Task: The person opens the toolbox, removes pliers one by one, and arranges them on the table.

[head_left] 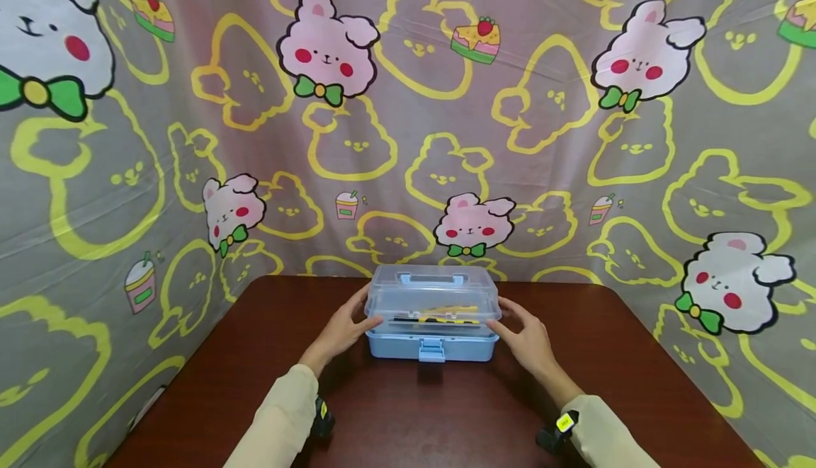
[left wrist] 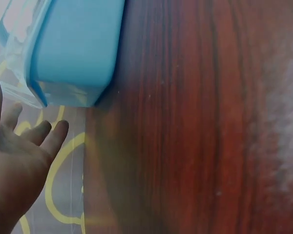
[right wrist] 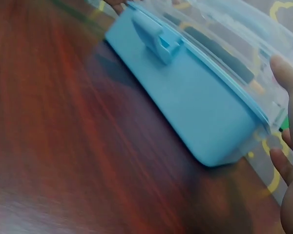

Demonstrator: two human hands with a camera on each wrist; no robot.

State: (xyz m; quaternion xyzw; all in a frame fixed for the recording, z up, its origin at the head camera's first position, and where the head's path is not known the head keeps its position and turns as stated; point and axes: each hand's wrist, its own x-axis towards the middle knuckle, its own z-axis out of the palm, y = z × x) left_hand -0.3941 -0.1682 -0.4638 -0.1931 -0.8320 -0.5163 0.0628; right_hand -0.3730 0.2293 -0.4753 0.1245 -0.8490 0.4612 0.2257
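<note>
A light-blue storage box [head_left: 395, 346] with a clear lid [head_left: 389, 305] stands on the table, its front latch [head_left: 432, 350] hanging unfastened. My left hand [head_left: 344, 323] holds the lid at its left end, thumb at the front corner and fingers toward the back. At the other end my right hand [head_left: 525, 333] holds it the same way, thumb [right wrist: 283, 73] over the lid's front in the right wrist view. Through the clear plastic show yellow and black long items [head_left: 446, 316]. A blue-fitted handle [head_left: 431, 279] lies on the lid's top.
The dark red-brown wooden table [head_left: 395, 411] runs under both forearms. A patterned cloth [head_left: 408, 114] with cartoon bunnies hangs behind and at the sides. Black wrist devices [head_left: 323, 418] sit at the cuffs of the pale sleeves.
</note>
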